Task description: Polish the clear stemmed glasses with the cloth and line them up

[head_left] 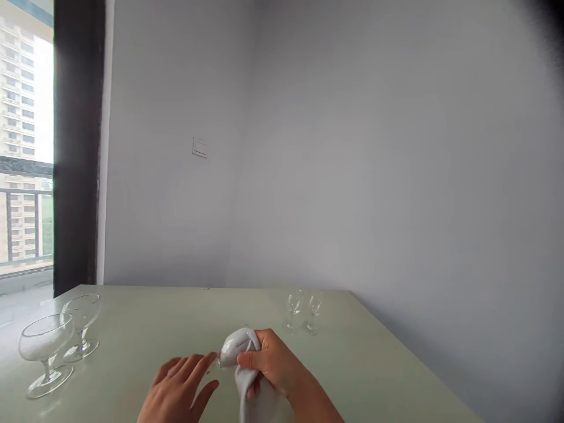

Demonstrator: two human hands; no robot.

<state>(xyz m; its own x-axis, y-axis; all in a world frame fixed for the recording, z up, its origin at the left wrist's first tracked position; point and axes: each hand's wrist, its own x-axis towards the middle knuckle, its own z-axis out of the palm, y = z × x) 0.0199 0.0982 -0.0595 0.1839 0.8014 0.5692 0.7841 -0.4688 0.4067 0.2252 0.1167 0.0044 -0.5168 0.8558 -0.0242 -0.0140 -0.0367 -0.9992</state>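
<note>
My right hand is closed around a white cloth, low in the middle of the view. Part of the cloth is bunched inside what looks like the clear bowl of a small glass, tilted to the left; its stem is hard to make out. Below the hand the rest of the cloth hangs down. My left hand is just left of the glass, fingers spread and thumb apart. Its index fingertip is close to the glass; I cannot tell whether they touch.
Two large stemmed glasses stand upright on the pale green table at the left. Two small stemmed glasses are upright toward the back right. Grey walls border the table behind and at right; a window is far left.
</note>
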